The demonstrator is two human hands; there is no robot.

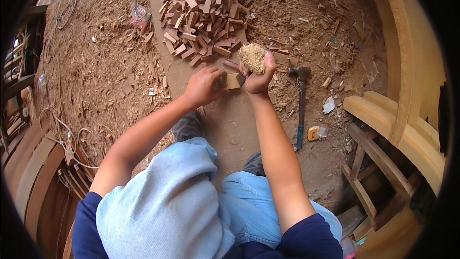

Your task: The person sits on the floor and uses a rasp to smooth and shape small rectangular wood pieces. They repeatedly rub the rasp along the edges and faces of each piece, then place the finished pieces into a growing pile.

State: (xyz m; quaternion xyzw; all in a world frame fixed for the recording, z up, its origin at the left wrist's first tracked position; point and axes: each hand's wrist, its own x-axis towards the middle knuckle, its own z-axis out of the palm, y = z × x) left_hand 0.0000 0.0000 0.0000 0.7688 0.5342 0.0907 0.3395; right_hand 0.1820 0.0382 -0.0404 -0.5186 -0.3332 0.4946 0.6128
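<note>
My right hand (pixel 259 80) is closed around a round, tan thing with a shaggy, frayed-fibre face (pixel 252 58); whether it is a brush or the worn end of a mallet I cannot make out. Beside it, my left hand (pixel 206 85) has its fingers curled at a small wooden block (pixel 234 81) with a pale face, and seems to grip it. A dark edge shows between the block and my right hand. Just beyond the fingers lies a thin brown wooden piece. Both hands are over the brown board (pixel 230 129) between my feet.
A heap of small wooden blocks (pixel 206 14) covers the board's far end. At right, a hammer (pixel 301 100) lies on the chip-strewn ground, near a yellow packet (pixel 315 133). Curved timber pieces (pixel 397 124) stand at the right; cables (pixel 64 134) and curved boards are at left.
</note>
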